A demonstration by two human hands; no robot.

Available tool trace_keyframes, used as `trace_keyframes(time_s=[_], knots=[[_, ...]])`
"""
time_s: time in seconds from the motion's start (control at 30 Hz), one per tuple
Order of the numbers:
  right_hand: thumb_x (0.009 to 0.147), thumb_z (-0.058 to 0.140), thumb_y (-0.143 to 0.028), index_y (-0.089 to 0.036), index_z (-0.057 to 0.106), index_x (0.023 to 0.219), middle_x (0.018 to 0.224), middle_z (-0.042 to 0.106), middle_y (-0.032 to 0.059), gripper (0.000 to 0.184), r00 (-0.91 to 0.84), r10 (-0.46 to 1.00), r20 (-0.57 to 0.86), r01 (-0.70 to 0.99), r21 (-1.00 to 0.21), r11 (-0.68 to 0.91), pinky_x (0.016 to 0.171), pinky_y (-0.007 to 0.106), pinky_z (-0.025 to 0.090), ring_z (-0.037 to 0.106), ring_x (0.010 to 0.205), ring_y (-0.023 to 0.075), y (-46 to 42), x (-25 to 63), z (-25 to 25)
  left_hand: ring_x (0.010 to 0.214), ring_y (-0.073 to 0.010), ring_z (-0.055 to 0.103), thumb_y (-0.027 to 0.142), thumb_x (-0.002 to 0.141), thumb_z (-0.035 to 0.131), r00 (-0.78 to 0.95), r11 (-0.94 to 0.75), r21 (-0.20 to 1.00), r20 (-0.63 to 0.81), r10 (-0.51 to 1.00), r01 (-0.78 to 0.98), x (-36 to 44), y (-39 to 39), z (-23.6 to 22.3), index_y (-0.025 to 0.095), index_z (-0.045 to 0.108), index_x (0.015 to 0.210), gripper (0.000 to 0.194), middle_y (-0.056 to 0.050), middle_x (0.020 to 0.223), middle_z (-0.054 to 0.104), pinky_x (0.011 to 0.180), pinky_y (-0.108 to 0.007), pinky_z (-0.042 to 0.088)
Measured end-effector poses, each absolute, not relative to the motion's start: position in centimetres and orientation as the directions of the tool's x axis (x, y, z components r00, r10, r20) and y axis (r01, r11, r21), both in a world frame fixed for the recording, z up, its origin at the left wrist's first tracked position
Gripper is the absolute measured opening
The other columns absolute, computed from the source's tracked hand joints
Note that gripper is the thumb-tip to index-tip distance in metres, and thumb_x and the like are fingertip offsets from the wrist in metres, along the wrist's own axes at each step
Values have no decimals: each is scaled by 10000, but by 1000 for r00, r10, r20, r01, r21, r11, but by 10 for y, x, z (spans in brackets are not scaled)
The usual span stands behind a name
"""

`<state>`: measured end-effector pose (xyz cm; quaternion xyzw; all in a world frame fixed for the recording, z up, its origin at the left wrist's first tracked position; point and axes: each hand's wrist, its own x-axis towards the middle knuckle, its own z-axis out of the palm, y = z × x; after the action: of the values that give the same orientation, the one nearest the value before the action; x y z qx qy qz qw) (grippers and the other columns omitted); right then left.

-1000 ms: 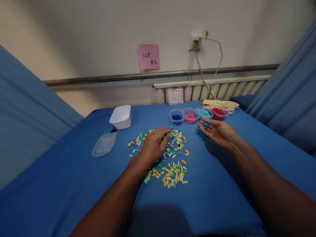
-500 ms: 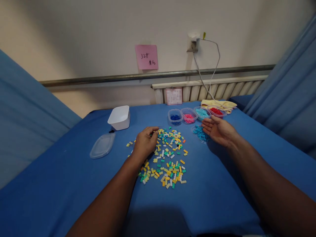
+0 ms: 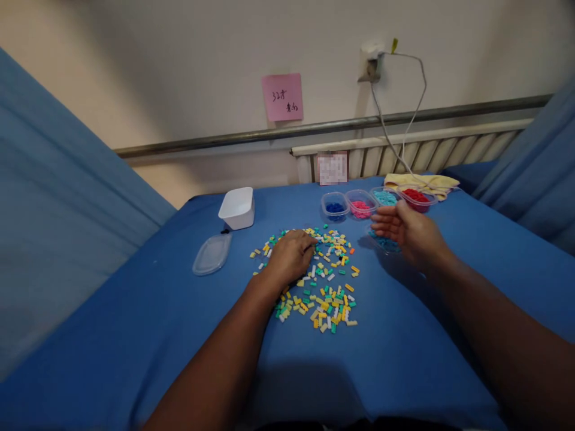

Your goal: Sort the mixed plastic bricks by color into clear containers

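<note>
Loose small toy bricks (image 3: 330,308) in yellow, green, white and pale yellow lie scattered across the blue cloth. Over the upper left of them rests my left hand (image 3: 290,257), back up, fingers bent together and their tips down at the bricks; what they pinch is too small to make out. My right hand (image 3: 415,236) hovers above a shallow clear tray of blue bricks (image 3: 384,241), partly hiding it. Its palm faces left, the thumb is raised, and the loosely curved fingers show nothing held.
Behind stand clear tubs of dark blue bricks (image 3: 335,208), pink bricks (image 3: 360,209), light blue bricks (image 3: 385,197) and red bricks (image 3: 415,197). A yellow cloth (image 3: 422,181) lies beyond. On the left are a white container (image 3: 237,209) and a clear lid (image 3: 212,254).
The view has shifted, so the scene sits further right. My left hand has moved slightly right over the bricks. My right hand has turned its thumb upward and bent its fingers a little.
</note>
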<state>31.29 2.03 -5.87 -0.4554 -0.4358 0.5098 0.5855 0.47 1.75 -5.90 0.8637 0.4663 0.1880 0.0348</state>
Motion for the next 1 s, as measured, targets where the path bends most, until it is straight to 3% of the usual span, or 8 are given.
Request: trace_keyframes(time_s=[0.1,0.17,0.23,0.37,0.63,0.83,1.0], knots=[[1058,575,-505,-209,774,1080,1037,822,114,358,-102,952,287,221,-927,303,880,418,624,770,911,260,5,288,-68,1145,-272,678,222,1042,571,574,-616,147,245,781,774,12,17,-55,204,802,1213,288,-109,1199,766,1056,-428,520],[1056,566,-357,-228,782,1148,1133,818,103,268,-340,848,407,434,-732,525,975,435,583,750,1046,275,-3,274,-75,1144,-280,671,227,1041,568,608,-635,88,212,765,768,17,17,-52,220,807,1201,287,-112,1205,758,1044,-436,514],[1050,550,-268,-233,773,1209,1195,806,104,277,-490,764,420,522,-561,643,1005,432,559,730,1118,279,-6,265,-81,1119,-291,670,222,1033,558,620,-633,30,173,766,774,21,17,-48,223,815,1173,292,-118,1173,753,1010,-443,518],[1059,546,-238,-208,749,1234,1183,802,114,270,-505,766,399,592,-486,643,964,408,554,729,1099,273,1,259,-87,1079,-305,680,200,992,565,616,-615,-41,70,784,787,27,14,-37,205,833,1102,290,-129,1124,754,981,-445,527],[1014,634,-249,-193,759,1156,1059,805,94,198,-525,763,376,621,-444,646,841,373,526,720,948,251,2,261,-84,1179,-291,695,163,892,612,561,-560,41,-22,828,828,14,9,-25,232,818,1185,365,-95,1198,787,1045,-396,517],[1044,606,-251,-189,760,1201,1144,799,109,229,-508,753,418,646,-394,654,942,398,519,707,1075,280,9,257,-87,1158,-291,703,103,839,583,505,-503,56,-18,863,862,8,11,-27,242,779,1197,431,-88,1232,783,964,-380,533],[1033,609,-241,-200,775,1178,1100,814,92,224,-531,751,393,661,-362,657,927,384,520,724,1038,274,10,258,-87,1152,-293,704,85,811,591,444,-443,28,-64,894,896,7,6,-20,249,778,1172,438,-92,1213,782,965,-387,528]])
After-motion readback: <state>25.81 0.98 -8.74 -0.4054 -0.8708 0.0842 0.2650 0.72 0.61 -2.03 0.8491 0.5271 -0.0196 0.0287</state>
